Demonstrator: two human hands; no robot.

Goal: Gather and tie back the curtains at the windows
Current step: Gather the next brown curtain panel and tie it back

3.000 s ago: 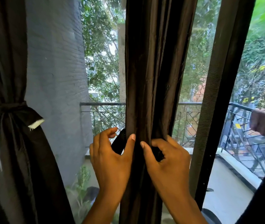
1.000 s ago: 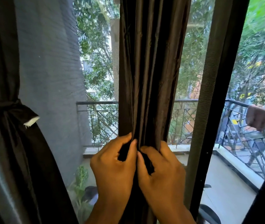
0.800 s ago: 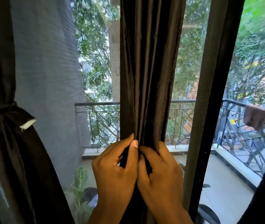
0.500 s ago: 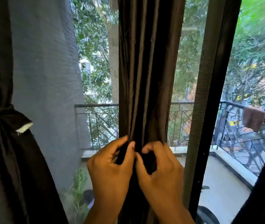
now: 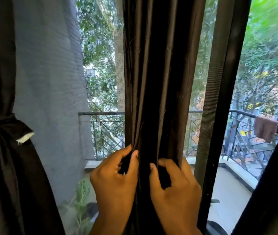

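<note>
Left hand [image 5: 113, 182], right hand [image 5: 175, 189] both pinching dark strap around gathered curtain [image 5: 158, 82]

This was a home, seen from inside at a balcony window: dark curtains [image 5: 158, 73] hung before a mesh-screened frame [image 5: 219, 92], beyond which lay a tiled balcony with an iron railing [image 5: 101, 114], a brown cloth [image 5: 266, 128] draped over it, and leafy trees [image 5: 99, 48]
</note>
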